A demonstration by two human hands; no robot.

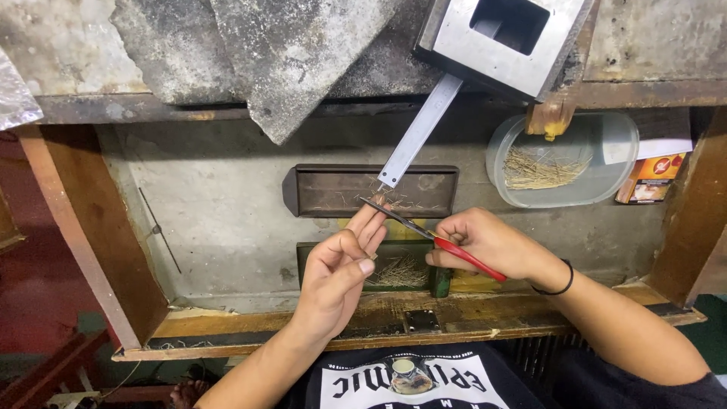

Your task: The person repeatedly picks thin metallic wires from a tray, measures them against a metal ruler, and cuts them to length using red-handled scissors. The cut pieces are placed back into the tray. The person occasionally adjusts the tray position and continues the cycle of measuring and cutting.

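My right hand (485, 244) grips red-handled tweezers (432, 237) whose dark tips reach up-left to the fingertips of my left hand (341, 269). My left hand is raised with fingers together, pinching something very small that I cannot make out. Both hands hover over a small green tray (441, 282) holding thin wire-like pins. Behind it lies a dark rectangular tray (310, 189) with a few scattered pins. A flat metal strip (419, 132) slopes down from a steel block (492, 53) to the dark tray.
A clear plastic tub (606, 163) with a heap of pins sits at the right, next to an orange carton (650, 180). Wooden frame edges (91, 227) bound the grey work surface. A thin rod (159, 227) lies at the left.
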